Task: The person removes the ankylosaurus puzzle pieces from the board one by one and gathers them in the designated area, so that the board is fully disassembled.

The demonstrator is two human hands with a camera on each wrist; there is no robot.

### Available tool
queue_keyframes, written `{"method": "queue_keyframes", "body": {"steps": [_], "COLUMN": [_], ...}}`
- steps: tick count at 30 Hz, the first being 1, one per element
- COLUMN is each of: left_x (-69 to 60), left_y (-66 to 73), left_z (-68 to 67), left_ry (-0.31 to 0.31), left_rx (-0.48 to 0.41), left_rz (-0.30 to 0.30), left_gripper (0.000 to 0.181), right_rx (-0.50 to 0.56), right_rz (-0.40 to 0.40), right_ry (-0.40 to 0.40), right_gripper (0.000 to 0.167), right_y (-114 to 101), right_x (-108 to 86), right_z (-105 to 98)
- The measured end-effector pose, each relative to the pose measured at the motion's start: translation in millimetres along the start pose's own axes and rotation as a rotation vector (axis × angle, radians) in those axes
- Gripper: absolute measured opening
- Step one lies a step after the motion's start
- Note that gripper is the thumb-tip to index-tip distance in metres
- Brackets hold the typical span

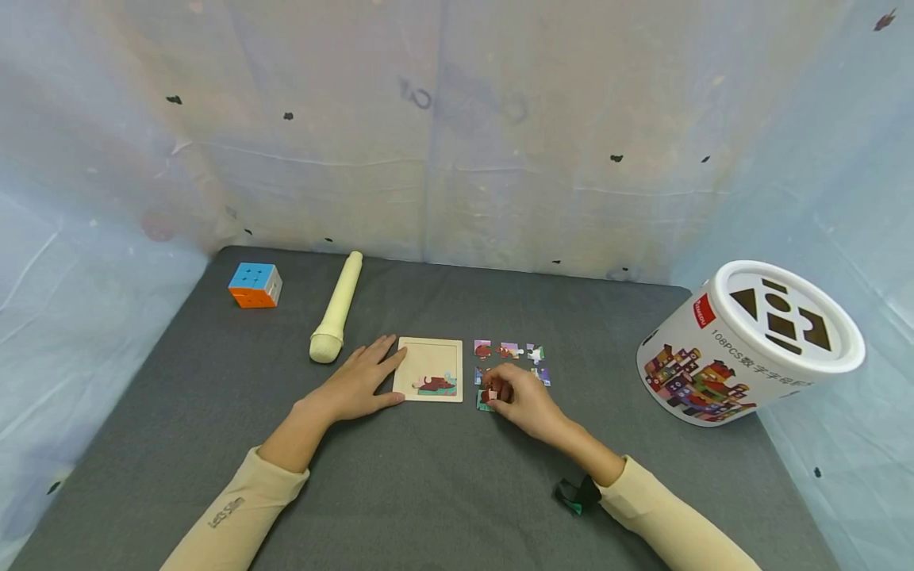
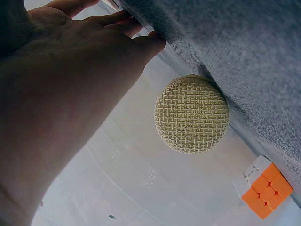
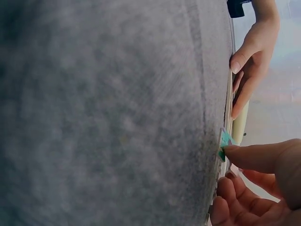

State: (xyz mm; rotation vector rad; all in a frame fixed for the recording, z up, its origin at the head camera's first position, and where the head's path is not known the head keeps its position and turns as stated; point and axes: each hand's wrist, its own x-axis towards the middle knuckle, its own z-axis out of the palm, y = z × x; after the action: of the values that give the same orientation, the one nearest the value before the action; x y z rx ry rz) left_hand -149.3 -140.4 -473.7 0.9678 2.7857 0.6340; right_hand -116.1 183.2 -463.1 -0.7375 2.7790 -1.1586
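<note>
A square wooden puzzle board [image 1: 431, 349] lies on the table, with brown and teal picture pieces [image 1: 437, 385] in its lower right part. My left hand [image 1: 360, 385] rests along the board's left edge, fingers spread and fairly straight. To the right of the board, my right hand [image 1: 527, 400] has thumb and fingers curled together at a puzzle piece [image 1: 493, 395], which it pinches. A green piece [image 3: 223, 143] shows by the right thumb in the right wrist view. Several loose puzzle pieces [image 1: 510, 350] lie in rows around the right fingertips; the hand partly covers some.
A pale yellow microphone-shaped object [image 1: 339, 309] lies beyond the left hand, near a Rubik's cube [image 1: 255, 285] at the back left. At the right stands a large white tub [image 1: 714, 349] with a shape-hole lid. A black strap [image 1: 577, 496] is by the right wrist.
</note>
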Motion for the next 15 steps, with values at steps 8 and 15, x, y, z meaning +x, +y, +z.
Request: {"method": "queue_keyframes", "body": {"steps": [8, 15], "left_x": [0.2, -0.1], "left_y": [-1.1, 0.2], "left_z": [0.8, -0.7], "left_ry": [-0.004, -0.014], "left_rx": [0.003, -0.002], "left_rz": [-0.001, -0.010], "left_gripper": [0.080, 0.080], "right_rx": [-0.141, -0.174], "right_rz": [-0.071, -0.079], "right_ry": [-0.031, -0.055], "right_gripper": [0.039, 0.037], "right_y": [-1.2, -2.6], "right_x": [-3.5, -7.8], "right_z": [0.4, -0.9]}}
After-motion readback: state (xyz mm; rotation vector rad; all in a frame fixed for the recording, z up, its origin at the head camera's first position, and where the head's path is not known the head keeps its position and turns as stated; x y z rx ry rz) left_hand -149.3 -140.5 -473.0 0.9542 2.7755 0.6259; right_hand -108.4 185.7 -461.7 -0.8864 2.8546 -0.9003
